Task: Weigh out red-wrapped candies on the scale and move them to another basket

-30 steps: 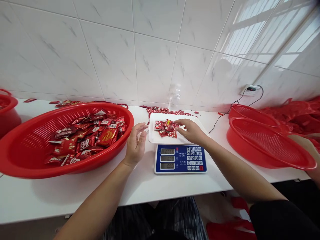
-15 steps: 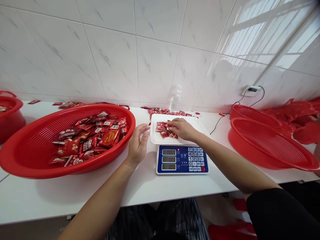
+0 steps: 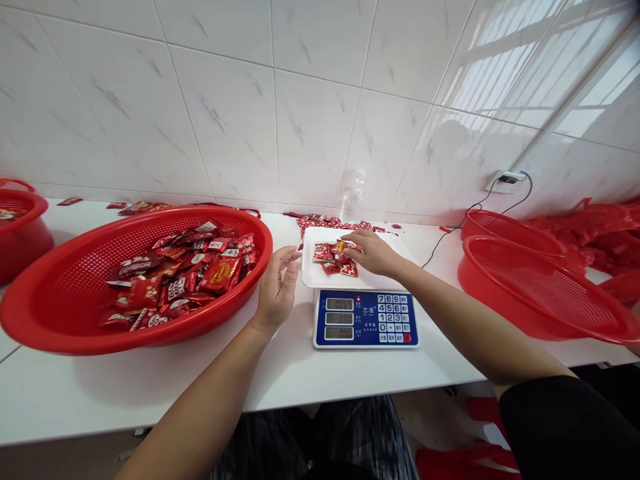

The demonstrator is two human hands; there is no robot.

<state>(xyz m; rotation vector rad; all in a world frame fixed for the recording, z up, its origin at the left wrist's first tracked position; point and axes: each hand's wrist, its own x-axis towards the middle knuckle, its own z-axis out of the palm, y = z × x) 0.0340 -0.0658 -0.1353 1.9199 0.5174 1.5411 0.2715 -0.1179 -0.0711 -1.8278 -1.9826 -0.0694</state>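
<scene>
My left hand [image 3: 277,287] is raised between the large red basket and the scale, thumb and fingers apart, holding nothing. My right hand [image 3: 373,253] is over the white weighing tray [image 3: 390,280], its thumb and fingertips around the edge of a red snack packet [image 3: 350,246] with a yellow patch. Several small red packets [image 3: 330,268] lie grouped beside and below the fingertips. Below the tray, the blue panel of the electronic scale [image 3: 367,319] reads 0.065 on its top display. On the left, a red perforated basket [image 3: 60,280] holds many red snack packets [image 3: 180,288].
Small red packets [image 3: 320,221] lie behind the tray beside a clear plastic bottle [image 3: 353,197]. Two red baskets [image 3: 530,287] stand at the right, near red bags [image 3: 585,223]. A cord [image 3: 445,233] runs to the wall socket [image 3: 505,181]. Another red basket [image 3: 25,233] sits far left.
My right hand has shifted slightly up and right, so more of the packets on the tray shows. The left hand stays put, and the scale reading looks the same.
</scene>
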